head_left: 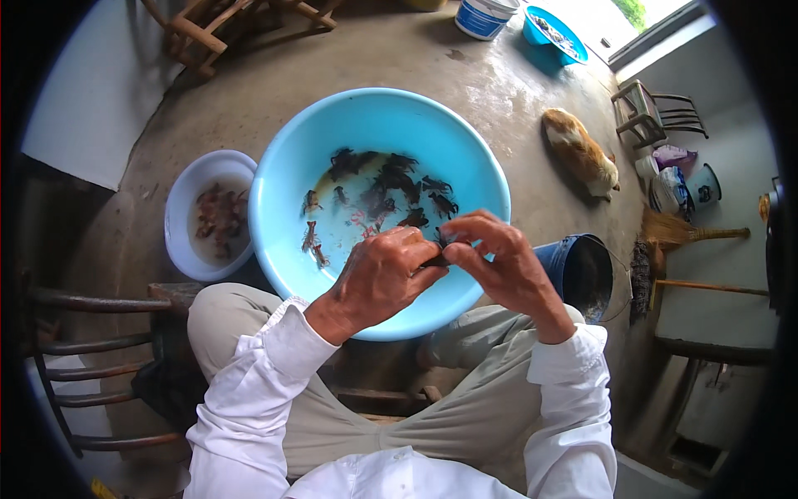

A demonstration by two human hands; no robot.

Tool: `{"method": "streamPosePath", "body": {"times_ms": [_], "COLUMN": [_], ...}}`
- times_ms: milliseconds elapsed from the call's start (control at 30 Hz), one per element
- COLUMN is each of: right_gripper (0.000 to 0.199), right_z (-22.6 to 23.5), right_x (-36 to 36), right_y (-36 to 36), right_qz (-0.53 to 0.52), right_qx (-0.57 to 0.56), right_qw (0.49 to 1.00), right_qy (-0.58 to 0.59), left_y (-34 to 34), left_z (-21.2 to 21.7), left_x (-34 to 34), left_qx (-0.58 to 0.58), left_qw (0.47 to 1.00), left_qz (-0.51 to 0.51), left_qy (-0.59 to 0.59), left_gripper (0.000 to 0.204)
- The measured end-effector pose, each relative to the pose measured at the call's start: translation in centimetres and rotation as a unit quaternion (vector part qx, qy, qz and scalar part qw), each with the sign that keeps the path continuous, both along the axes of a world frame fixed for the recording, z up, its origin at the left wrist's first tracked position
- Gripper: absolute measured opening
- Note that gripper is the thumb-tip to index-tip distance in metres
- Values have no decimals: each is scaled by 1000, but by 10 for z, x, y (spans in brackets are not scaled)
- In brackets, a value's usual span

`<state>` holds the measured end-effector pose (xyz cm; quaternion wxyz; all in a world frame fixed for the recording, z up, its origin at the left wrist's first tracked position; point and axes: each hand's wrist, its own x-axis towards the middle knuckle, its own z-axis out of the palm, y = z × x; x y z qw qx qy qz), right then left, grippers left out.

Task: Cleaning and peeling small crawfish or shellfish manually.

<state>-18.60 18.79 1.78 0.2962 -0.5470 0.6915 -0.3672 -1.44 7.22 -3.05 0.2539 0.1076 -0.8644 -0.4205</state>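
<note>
Over the near rim of a light blue basin (283, 175), a small dark crayfish (438, 249) is pinched between the fingers of the left hand (384, 276) and the right hand (499, 258), both closed on it. More dark crayfish (399, 187) are seen lying in shallow water inside the basin. Just beside it, on the left, a white bowl (184, 195) of reddish pieces is set. A dark bucket (582, 274) is placed at the right.

Both hands, left hand (378, 274) and right hand (499, 262), pinch what seems a crayfish (438, 249) over the blue basin (283, 183).
</note>
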Motion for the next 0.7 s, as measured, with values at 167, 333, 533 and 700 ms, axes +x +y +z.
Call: {"method": "streamPosePath", "body": {"times_ms": [167, 333, 533, 700], "right_gripper": [18, 17, 23, 21], "right_z": [-14, -22, -25, -24], "right_x": [2, 3, 6, 11], "right_y": [1, -2, -3, -6], "right_qz": [-24, -72, -83, -86], "right_qx": [83, 61, 6, -28], "right_qw": [992, 960, 859, 787], "right_qy": [-97, -263, -504, -610], "left_y": [-4, -12, -9, -8], "left_z": [4, 15, 20, 13], "left_x": [2, 1, -3, -7], "left_qx": [-11, 96, 314, 518], "left_qw": [999, 994, 947, 851], "left_qz": [23, 49, 59, 14], "left_qy": [-20, -21, 25, 85], "left_gripper": [19, 22, 42, 37]}}
